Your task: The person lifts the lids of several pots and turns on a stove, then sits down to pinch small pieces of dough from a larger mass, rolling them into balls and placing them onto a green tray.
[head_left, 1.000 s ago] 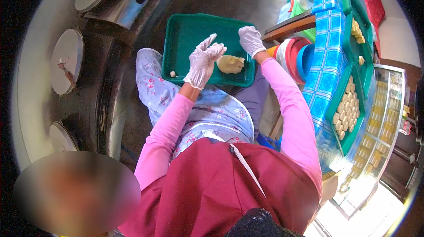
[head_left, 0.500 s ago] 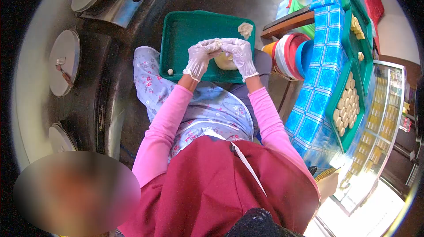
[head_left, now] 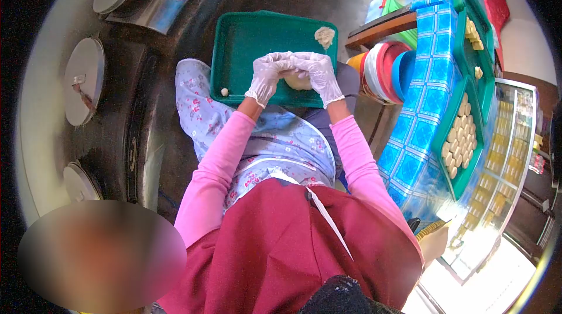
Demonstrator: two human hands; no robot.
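A green tray (head_left: 252,38) rests on my lap. Both hands, in thin white gloves, meet above its near right part. My left hand (head_left: 268,75) and my right hand (head_left: 316,74) have their fingers curled together at the tips; whatever lies between them is too hidden to name. Just under the fingers sits a pale lump of dough (head_left: 300,81), partly covered by the gloves. A smaller crumpled piece of dough (head_left: 324,37) is at the tray's far right corner, and a little white ball (head_left: 225,92) lies at its near left corner.
To the right, a table with a blue checked cloth (head_left: 424,91) bears a green tray of several round dough pieces (head_left: 459,138) and another tray with pale pieces (head_left: 473,34). Stacked round containers (head_left: 383,71) stand beside it. Round lids (head_left: 85,81) are at the left.
Both hands have shifted very slightly, and the fingertips now cover more of the lump's top. The tray appears a little higher in view.
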